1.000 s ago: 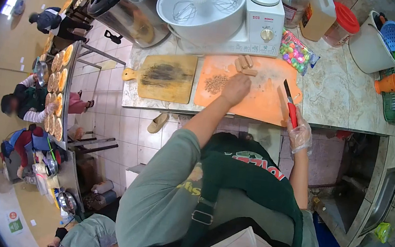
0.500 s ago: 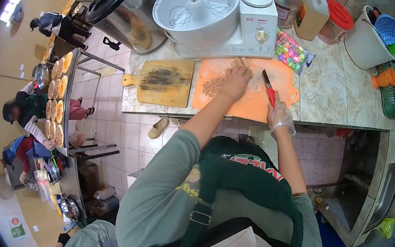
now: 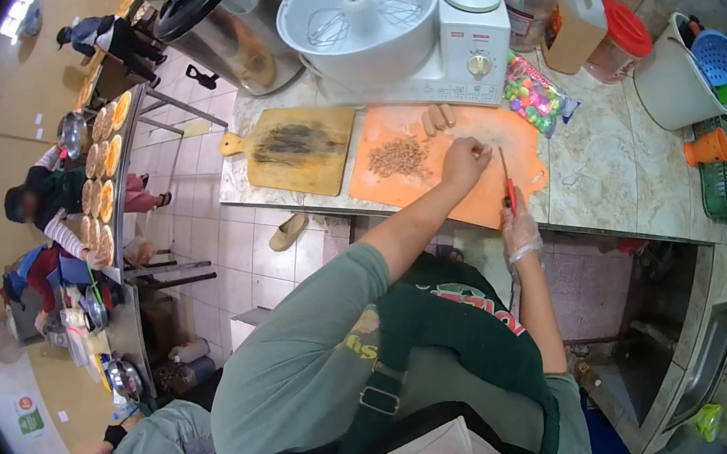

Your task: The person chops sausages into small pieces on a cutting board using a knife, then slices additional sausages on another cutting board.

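My right hand [image 3: 520, 226], in a clear plastic glove, is closed around the red handle of a knife [image 3: 511, 193]. The narrow blade points away from me over the orange cutting board [image 3: 466, 205]. Just left of the blade, my bare left hand [image 3: 466, 162] hovers at the board with its fingers pinched together; whatever is between them is hidden. Beyond that hand lie several sausage pieces [image 3: 436, 120] near the board's far edge. A heap of chopped sausage [image 3: 399, 157] spreads over the board's left half.
A wooden board [image 3: 297, 178] lies to the left. Behind stand a white mixer [image 3: 472, 41] with its whisk bowl [image 3: 348, 53], a bag of colourful sweets [image 3: 534, 98] and jars. At far left, people work by a table of round pizza bases [image 3: 107, 168].
My left hand has left the sausage pieces and moved right and nearer to me, close to the blade. The knife has shifted slightly right and nearer, its blade now edge-on.
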Demonstrator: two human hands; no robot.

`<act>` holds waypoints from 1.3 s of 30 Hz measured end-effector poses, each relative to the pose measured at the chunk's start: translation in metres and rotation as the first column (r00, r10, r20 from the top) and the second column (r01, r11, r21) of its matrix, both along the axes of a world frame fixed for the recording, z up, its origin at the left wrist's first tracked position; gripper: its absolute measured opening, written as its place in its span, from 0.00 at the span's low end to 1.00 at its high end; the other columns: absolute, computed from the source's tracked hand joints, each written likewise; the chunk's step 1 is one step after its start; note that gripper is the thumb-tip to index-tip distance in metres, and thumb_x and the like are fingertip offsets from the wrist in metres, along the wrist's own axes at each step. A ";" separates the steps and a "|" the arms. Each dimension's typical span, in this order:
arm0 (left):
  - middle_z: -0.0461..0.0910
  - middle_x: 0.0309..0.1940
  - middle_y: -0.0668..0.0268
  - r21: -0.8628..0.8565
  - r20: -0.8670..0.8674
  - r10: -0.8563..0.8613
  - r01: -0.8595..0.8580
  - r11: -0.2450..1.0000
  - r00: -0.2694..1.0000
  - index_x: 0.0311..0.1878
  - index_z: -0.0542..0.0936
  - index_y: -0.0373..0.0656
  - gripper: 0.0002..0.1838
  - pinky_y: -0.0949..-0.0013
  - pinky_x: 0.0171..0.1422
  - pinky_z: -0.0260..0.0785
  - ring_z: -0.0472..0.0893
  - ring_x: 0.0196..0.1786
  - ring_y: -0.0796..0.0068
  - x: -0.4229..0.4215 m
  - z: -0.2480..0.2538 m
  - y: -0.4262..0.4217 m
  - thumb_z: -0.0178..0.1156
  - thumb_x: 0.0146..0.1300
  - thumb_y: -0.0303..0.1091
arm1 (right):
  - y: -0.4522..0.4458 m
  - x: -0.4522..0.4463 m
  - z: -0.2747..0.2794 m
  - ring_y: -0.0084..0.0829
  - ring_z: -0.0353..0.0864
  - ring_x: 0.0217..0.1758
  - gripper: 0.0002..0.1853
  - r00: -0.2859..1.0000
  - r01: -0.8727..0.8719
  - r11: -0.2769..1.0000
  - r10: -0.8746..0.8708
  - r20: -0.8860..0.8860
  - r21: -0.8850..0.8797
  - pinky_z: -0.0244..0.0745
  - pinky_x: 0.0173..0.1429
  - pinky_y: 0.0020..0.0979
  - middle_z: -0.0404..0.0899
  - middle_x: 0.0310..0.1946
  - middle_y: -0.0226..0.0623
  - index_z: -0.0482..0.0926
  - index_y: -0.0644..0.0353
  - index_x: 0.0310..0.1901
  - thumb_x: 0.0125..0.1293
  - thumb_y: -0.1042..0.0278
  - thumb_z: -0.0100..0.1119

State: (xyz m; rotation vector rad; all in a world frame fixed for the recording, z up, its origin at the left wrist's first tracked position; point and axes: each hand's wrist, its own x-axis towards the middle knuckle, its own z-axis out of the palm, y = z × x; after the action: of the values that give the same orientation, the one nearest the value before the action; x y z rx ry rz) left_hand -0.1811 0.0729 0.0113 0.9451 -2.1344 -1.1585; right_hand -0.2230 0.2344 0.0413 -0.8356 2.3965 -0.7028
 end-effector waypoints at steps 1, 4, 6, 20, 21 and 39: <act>0.75 0.21 0.55 -0.040 0.005 0.056 -0.056 0.998 0.998 0.25 0.75 0.36 0.14 0.64 0.33 0.68 0.75 0.26 0.60 0.000 -0.003 0.000 0.60 0.51 0.39 | -0.001 0.004 0.005 0.50 0.75 0.39 0.26 0.998 -0.008 0.998 0.004 0.067 0.066 0.68 0.42 0.42 0.74 0.34 0.57 0.52 0.50 0.64 0.63 0.63 0.41; 0.76 0.20 0.57 -0.029 0.106 0.079 -0.076 0.997 0.991 0.24 0.75 0.35 0.14 0.65 0.32 0.68 0.77 0.26 0.63 0.004 0.005 0.002 0.61 0.50 0.40 | -0.004 0.014 0.008 0.53 0.74 0.37 0.27 0.999 -0.045 0.997 0.043 0.028 0.066 0.67 0.39 0.45 0.73 0.32 0.59 0.48 0.44 0.65 0.64 0.65 0.40; 0.76 0.19 0.57 0.037 0.119 0.083 -0.088 0.995 0.990 0.24 0.76 0.35 0.14 0.66 0.31 0.69 0.77 0.25 0.65 0.008 0.009 0.000 0.61 0.49 0.39 | -0.007 0.021 0.017 0.55 0.73 0.38 0.28 0.997 -0.080 0.995 0.078 0.029 0.053 0.66 0.40 0.47 0.73 0.34 0.60 0.45 0.43 0.65 0.64 0.66 0.39; 0.77 0.16 0.61 0.329 0.116 0.122 -0.154 0.932 0.986 0.23 0.76 0.35 0.08 0.72 0.26 0.68 0.76 0.19 0.74 0.008 0.010 0.006 0.60 0.42 0.30 | -0.022 0.020 0.028 0.51 0.73 0.42 0.29 0.988 -0.133 0.981 0.119 0.101 0.143 0.66 0.45 0.44 0.72 0.39 0.58 0.45 0.45 0.65 0.63 0.72 0.36; 0.77 0.16 0.62 0.334 0.123 0.116 -0.151 0.930 0.986 0.22 0.76 0.34 0.08 0.72 0.27 0.68 0.76 0.20 0.75 0.009 0.011 0.006 0.60 0.42 0.30 | -0.025 0.019 0.021 0.51 0.74 0.42 0.29 0.987 -0.138 0.987 0.129 0.100 0.084 0.66 0.45 0.44 0.72 0.39 0.59 0.44 0.46 0.65 0.62 0.73 0.35; 0.77 0.16 0.63 0.339 0.116 0.107 -0.140 0.930 0.988 0.20 0.77 0.35 0.09 0.73 0.26 0.67 0.75 0.20 0.77 0.008 -0.008 0.002 0.61 0.42 0.32 | 0.013 0.040 0.036 0.52 0.74 0.43 0.29 0.988 -0.123 0.965 0.098 0.117 0.232 0.66 0.46 0.46 0.73 0.40 0.59 0.44 0.45 0.65 0.62 0.70 0.36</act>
State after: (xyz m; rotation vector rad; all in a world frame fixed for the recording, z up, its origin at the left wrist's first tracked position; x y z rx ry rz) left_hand -0.1731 0.0751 0.0037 1.2940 -1.9427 -1.4803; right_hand -0.1833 0.2479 0.0777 -0.8030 2.2644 -0.3940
